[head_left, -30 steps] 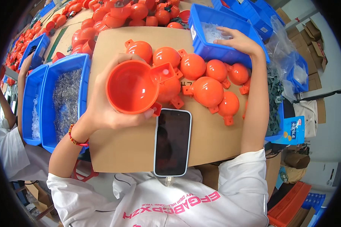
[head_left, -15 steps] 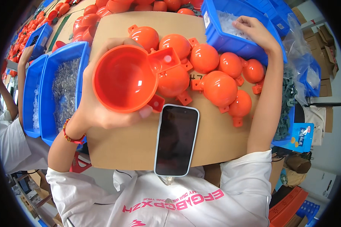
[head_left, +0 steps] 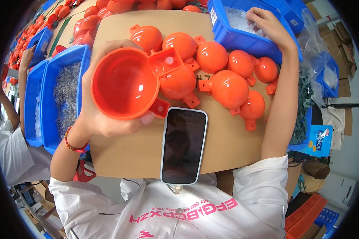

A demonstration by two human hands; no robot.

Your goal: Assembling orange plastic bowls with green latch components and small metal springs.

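— On the cardboard surface [head_left: 227,151], what do we hold?

— Our left hand [head_left: 97,115] grips an orange half-shell [head_left: 125,83], its hollow side turned up toward us, raised just above the surface's left part. Our fingers wrap its rim from the left and below.

— And our right hand [head_left: 269,26]?

— It reaches into a blue bin [head_left: 243,38] at the far right corner, fingers curled down among small clear parts [head_left: 237,18]. We cannot tell whether it pinches one.

— What lies between?

— A cluster of closed orange balls [head_left: 227,87] with tabs, touching one another, just beyond a dark phone [head_left: 183,145] lying flat near us. Left of the surface, another blue bin [head_left: 48,131] holds metal pieces [head_left: 66,95]. At the far left, another person's hand [head_left: 28,55] reaches toward a third bin [head_left: 42,40].
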